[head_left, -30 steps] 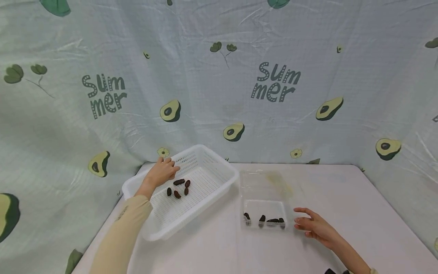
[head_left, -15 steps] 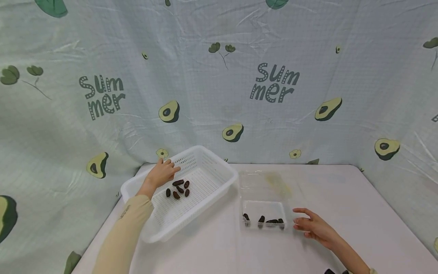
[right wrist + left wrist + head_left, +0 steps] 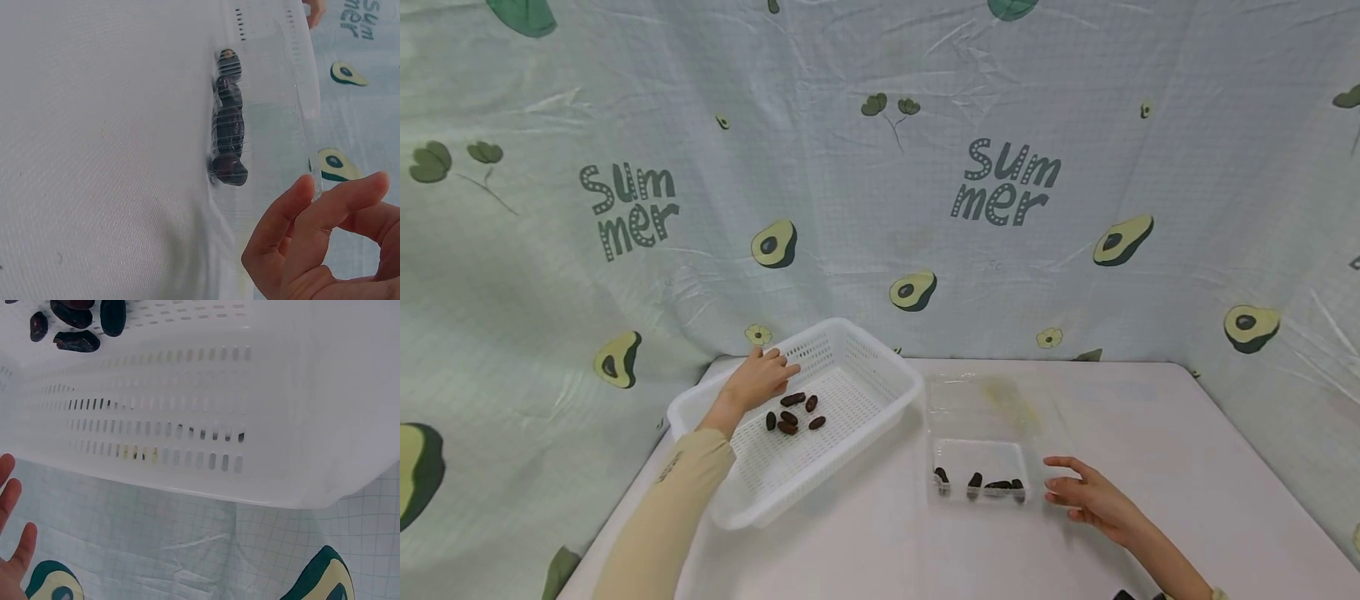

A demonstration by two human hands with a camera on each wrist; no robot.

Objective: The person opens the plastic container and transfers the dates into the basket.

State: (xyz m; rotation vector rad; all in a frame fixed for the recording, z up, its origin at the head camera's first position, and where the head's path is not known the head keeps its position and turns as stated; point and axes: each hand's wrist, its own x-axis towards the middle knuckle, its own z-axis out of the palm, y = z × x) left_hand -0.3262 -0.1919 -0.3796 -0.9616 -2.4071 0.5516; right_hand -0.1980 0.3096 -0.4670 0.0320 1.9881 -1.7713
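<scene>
My left hand (image 3: pixel 758 382) hovers over the back left side of a white perforated plastic basket (image 3: pixel 857 429), fingers loosely bent, nothing visible in it. In the left wrist view its fingers (image 3: pixel 9 499) spread apart at the left edge. Several dark brown dates (image 3: pixel 788 417) lie grouped on the basket floor, below and right of that hand. My right hand (image 3: pixel 1093 498) is held with loosely curved fingers beside the right side of a clear plastic box (image 3: pixel 981 454), holding nothing. Whether a fingertip touches the box, I cannot tell. Several dark dates (image 3: pixel 229 119) line its front wall.
Box and basket stand on a white-covered table (image 3: pixel 842 542), the basket turned at an angle to the left. Behind the box's base its clear lid (image 3: pixel 970 404) lies folded back. A cloth backdrop (image 3: pixel 850 183) printed with avocados rises behind the table.
One more date has appeared in the basket beneath my left hand, and a few dates there have shifted, one of them to the right. Both hands stay almost where they were.
</scene>
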